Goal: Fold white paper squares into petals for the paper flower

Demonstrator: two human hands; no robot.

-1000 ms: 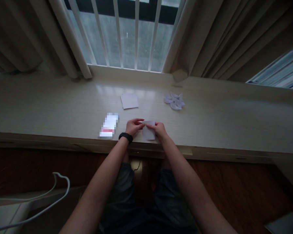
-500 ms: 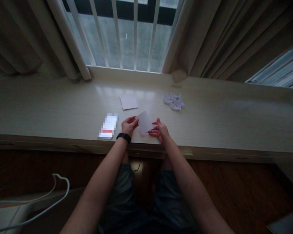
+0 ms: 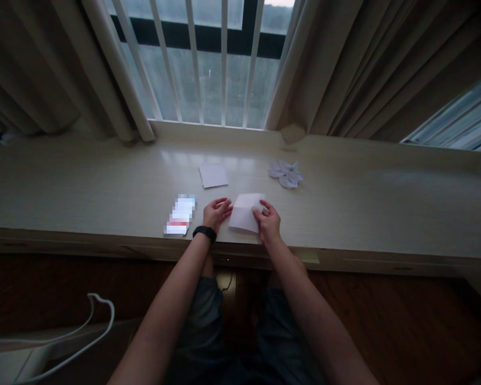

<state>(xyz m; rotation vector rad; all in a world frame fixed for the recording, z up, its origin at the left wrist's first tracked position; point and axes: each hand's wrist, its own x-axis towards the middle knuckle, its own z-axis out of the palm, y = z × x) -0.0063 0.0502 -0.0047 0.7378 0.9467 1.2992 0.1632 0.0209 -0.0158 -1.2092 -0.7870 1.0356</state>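
Observation:
A white sheet of paper (image 3: 244, 215) with a faint crease is held just above the front of the ledge. My right hand (image 3: 269, 220) pinches its right side between thumb and fingers. At the sheet's left edge is my left hand (image 3: 217, 213), a dark band on its wrist; its fingers are stretched out and apart, close to the paper, and do not clasp it. Behind lies a stack of square white paper (image 3: 214, 175). Farther right sits a folded white paper flower (image 3: 286, 174).
Left of my hands a phone (image 3: 180, 215), its screen blurred out, lies near the front edge of the pale ledge (image 3: 364, 208). A barred window (image 3: 208, 80) and curtains (image 3: 336, 69) stand behind. A white cable (image 3: 112, 315) loops at lower left.
The sheet was a smaller, tilted shape in my left hand; now it is opened wider and my right hand grips it. My left hand has let go. The view has tipped up slightly.

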